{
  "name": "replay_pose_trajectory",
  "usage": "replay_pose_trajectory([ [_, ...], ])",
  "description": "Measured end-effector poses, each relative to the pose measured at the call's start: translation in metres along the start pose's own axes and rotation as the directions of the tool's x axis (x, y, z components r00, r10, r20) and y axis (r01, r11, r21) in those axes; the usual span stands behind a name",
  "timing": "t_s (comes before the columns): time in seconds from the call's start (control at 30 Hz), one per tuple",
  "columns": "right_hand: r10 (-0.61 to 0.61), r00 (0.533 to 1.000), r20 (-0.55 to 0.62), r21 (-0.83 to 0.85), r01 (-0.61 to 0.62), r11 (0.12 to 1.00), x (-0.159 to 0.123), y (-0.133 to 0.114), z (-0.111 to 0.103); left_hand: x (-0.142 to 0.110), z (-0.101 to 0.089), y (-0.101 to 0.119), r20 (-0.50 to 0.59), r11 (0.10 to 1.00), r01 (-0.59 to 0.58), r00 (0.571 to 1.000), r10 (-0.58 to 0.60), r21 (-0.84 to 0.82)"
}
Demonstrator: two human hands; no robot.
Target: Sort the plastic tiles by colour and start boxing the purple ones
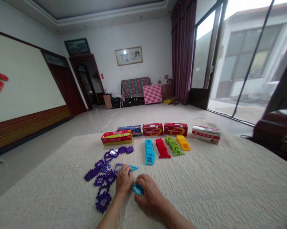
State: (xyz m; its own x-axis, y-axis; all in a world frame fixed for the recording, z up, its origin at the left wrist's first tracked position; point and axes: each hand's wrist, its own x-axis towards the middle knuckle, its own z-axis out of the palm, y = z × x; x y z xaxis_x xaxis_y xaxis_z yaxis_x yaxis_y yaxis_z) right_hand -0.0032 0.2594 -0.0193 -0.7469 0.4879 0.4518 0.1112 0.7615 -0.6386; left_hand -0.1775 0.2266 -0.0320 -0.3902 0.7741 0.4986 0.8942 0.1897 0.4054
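In the head view, low centre, the right hand [150, 192] grips a light-blue toothed piece [138, 189] between thumb and fingers; its long axis slants slightly from upper left to lower right. Just up-left, the left hand [124, 178] has curled fingers at another light-blue piece [134, 168], which points rightward; their grip is unclear. Purple pieces [104, 169] spread left of centre.

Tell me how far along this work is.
Neat light-blue, red, green and yellow toothed plastic rows look done. The right hand holds a light-blue plastic piece; the left hand touches another light-blue one. Scattered purple toothed plastic pieces seem left.
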Motion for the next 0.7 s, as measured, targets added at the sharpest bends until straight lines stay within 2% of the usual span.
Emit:
replay_pose_trajectory([
  [0.23,0.035,0.998,-0.056,0.036,-0.033,0.999,-0.001,0.002,0.003,-0.001,0.012,-0.013,-0.051,0.999,-0.029,0.998,0.028,-0.015],
  [0.43,0.083,0.974,-0.209,-0.047,-0.095,0.994,-0.001,0.015,0.014,-0.001,0.019,-0.022,-0.086,0.998,-0.064,0.994,0.064,0.006],
  [0.7,0.035,0.976,-0.213,-0.278,-0.095,0.956,0.005,0.053,0.045,-0.004,0.018,-0.011,-0.151,0.998,-0.052,0.987,0.058,0.041],
])
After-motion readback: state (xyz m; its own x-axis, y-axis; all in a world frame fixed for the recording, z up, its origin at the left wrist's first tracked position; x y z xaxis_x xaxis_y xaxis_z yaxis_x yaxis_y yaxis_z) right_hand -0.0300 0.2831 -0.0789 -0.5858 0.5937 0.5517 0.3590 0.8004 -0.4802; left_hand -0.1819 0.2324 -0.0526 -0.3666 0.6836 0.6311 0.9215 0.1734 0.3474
